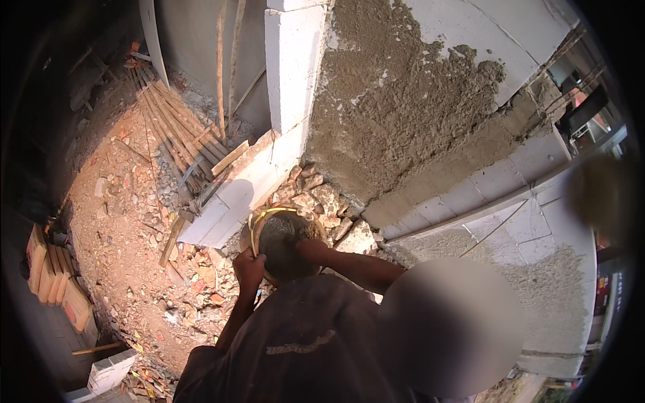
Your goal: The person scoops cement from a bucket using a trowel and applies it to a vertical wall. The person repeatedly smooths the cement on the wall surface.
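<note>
A round bucket (250,235) stands low in front of me, with a yellow strip along its rim and wet grey mortar (279,236) inside. My left hand (249,266) closes round the strip at the near left side of the rim. Over the right side of the bucket, my right hand (313,251) is closed with its fingers down toward the mortar. Whatever it grips is hidden. Dark cloth (295,316) covers the space between my forearms, and a round blurred patch hides what lies beside my right arm.
Broken stones (327,199) lie against the bucket's far right side. Beyond rises a white block wall (293,67) with rough wet plaster (396,101) on its right face. Rubble (127,221) covers the ground at left. Wooden poles (178,127) lie farther back; boards (57,275) sit at far left.
</note>
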A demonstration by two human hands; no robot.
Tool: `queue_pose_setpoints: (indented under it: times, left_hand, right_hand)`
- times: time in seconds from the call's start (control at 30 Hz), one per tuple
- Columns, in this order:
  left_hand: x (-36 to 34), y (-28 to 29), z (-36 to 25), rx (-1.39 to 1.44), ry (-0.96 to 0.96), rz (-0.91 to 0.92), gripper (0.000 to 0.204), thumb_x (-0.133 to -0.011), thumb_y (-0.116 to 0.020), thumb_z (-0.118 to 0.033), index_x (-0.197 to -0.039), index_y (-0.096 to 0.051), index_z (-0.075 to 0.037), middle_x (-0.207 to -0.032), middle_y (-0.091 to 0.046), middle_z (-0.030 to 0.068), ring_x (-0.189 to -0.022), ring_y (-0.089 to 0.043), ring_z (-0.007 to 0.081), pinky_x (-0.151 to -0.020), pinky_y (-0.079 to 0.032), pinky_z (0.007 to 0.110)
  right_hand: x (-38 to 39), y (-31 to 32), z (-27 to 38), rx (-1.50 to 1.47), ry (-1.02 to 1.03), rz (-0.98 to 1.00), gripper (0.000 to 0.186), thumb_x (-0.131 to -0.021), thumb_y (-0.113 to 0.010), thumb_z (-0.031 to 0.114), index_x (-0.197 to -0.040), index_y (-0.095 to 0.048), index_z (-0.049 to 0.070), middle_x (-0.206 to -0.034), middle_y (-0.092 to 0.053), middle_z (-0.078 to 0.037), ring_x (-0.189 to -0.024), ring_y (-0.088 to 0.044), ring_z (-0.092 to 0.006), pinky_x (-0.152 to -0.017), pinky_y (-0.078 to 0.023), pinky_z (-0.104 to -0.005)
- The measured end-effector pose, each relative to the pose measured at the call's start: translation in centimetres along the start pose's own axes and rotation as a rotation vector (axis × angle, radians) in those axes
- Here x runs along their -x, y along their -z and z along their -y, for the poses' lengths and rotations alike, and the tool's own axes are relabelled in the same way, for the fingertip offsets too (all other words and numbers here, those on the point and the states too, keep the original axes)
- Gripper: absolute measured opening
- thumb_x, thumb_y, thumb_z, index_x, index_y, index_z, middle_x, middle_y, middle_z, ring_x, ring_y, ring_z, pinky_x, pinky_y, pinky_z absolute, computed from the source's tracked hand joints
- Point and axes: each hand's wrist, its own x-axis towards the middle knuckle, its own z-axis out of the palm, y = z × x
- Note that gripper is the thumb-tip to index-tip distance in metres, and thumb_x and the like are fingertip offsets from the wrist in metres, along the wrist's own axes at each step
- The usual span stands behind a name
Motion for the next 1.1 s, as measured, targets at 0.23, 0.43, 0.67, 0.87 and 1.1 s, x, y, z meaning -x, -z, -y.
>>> queue_pose_setpoints:
  times: [0.23, 0.43, 0.67, 0.87, 1.1]
  left_hand:
    - [0.2, 1.3, 0.0, 0.111, 0.073, 0.081, 0.019, -0.068, -0.063, -0.013, -0.076, -0.063, 0.004, -0.060, -0.060, 0.0114, -0.056, -0.055, 0.0170, -0.056, -0.044, 0.034]
    - [-0.8, 0.8, 6.1, 0.289, 0.275, -0.068, 0.018, -0.063, -0.064, -0.012, -0.066, -0.059, 0.005, -0.056, -0.056, 0.0119, -0.052, -0.052, 0.0184, -0.053, -0.042, 0.036]
    - [1.4, 2.1, 14.1, 0.135, 0.416, -0.272, 0.026, -0.060, -0.065, -0.018, -0.063, -0.059, 0.007, -0.057, -0.057, 0.0167, -0.053, -0.055, 0.0257, -0.056, -0.045, 0.041]
    - [3.7, 4.1, 16.3, -0.127, 0.380, -0.378, 0.031, -0.062, -0.064, -0.021, -0.067, -0.062, 0.009, -0.063, -0.061, 0.0238, -0.058, -0.060, 0.0334, -0.057, -0.045, 0.045]
    - [6.8, 5.1, 15.7, -0.157, 0.434, -0.408, 0.030, -0.066, -0.068, -0.019, -0.073, -0.063, 0.010, -0.060, -0.061, 0.0193, -0.051, -0.062, 0.0263, -0.050, -0.048, 0.039]
  right_hand:
    - [5.4, 1.4, 0.3, -0.133, -0.092, -0.023, 0.034, -0.080, -0.061, 0.028, -0.103, -0.062, 0.003, -0.093, -0.065, -0.022, -0.090, -0.064, -0.0386, -0.077, -0.052, -0.0479]
    - [6.8, 7.7, 1.1, 0.006, -0.128, 0.116, 0.028, -0.079, -0.061, 0.023, -0.099, -0.063, 0.003, -0.093, -0.065, -0.021, -0.091, -0.063, -0.0383, -0.079, -0.052, -0.0475]
    - [5.8, 20.6, 4.9, -0.275, 0.227, 0.142, 0.024, -0.074, -0.067, 0.017, -0.090, -0.063, 0.000, -0.078, -0.065, -0.012, -0.076, -0.065, -0.0231, -0.069, -0.050, -0.0354]
    - [-0.4, 36.1, -3.2, -0.979, 0.088, 0.283, 0.020, -0.076, -0.070, 0.012, -0.088, -0.063, -0.002, -0.068, -0.064, -0.009, -0.052, -0.060, -0.0148, -0.047, -0.050, -0.0274]
    - [-7.1, 24.4, -4.9, -1.146, -0.114, -0.407, 0.021, -0.082, -0.058, 0.012, -0.088, -0.062, -0.007, -0.070, -0.061, -0.011, -0.053, -0.056, -0.0160, -0.046, -0.047, -0.0307]
